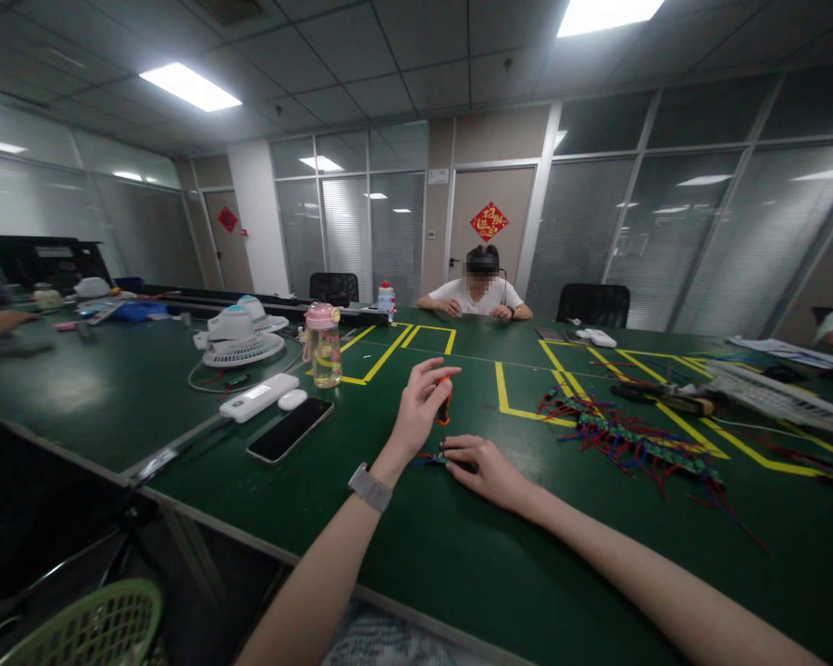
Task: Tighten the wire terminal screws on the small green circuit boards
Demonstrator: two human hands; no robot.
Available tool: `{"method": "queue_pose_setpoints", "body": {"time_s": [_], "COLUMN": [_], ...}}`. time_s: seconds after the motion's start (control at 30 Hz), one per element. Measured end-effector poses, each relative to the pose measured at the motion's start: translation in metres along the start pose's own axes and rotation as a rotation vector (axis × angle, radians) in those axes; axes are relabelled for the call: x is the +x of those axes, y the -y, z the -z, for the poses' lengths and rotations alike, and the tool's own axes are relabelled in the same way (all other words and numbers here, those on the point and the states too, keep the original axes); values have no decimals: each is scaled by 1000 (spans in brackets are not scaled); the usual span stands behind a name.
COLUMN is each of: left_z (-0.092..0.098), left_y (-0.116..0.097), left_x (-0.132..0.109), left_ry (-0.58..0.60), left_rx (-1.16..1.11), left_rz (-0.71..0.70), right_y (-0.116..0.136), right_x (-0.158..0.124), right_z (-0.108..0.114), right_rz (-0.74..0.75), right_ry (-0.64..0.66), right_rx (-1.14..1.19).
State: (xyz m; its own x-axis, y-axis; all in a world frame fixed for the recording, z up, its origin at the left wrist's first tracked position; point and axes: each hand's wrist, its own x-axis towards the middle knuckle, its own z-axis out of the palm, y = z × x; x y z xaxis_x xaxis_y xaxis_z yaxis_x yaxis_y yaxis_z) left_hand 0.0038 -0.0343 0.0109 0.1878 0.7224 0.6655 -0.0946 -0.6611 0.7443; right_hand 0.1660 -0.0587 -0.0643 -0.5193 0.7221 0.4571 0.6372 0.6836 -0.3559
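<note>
My left hand [420,407] is closed round the orange and black handle of a screwdriver [444,407], which stands upright with its tip pointing down. Under the tip lies a small green circuit board [439,459] with red and blue wires, flat on the green table [403,546]. My right hand [482,470] rests on the table, its thumb and fingers closed on the board's right end. To the right is a long heap of similar wired circuit boards [639,439].
Left of my hands are a black phone [292,429], a white power strip [259,398], a pink-lided bottle [324,347] and white fans [242,338]. Pliers [659,398] and a white keyboard [781,393] lie right. A person [478,291] sits opposite. Yellow tape [389,353] marks the tabletop.
</note>
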Motion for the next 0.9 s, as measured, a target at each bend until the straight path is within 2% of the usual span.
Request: {"method": "queue_pose_setpoints", "body": {"time_s": [0.27,0.43,0.57,0.73,0.9], "left_z": [-1,-2,-1,1,2], "left_y": [14,7,4,7,8], "left_x": [3,3,2,2,3], "left_ry": [54,58,7,-105,-73], "left_rx": [-201,-342,-232,41,10], "left_rz": [60,94,81,-36,-19], "right_y": [1,0,0,-1,-1], "right_x": [0,0,-1,-1,0], "right_z": [1,1,1,0,0], "right_rz": [-7,-4,-10,0,-6], "right_ry": [3,0,3,4,2], "right_rx": [10,12,6,9,8]}}
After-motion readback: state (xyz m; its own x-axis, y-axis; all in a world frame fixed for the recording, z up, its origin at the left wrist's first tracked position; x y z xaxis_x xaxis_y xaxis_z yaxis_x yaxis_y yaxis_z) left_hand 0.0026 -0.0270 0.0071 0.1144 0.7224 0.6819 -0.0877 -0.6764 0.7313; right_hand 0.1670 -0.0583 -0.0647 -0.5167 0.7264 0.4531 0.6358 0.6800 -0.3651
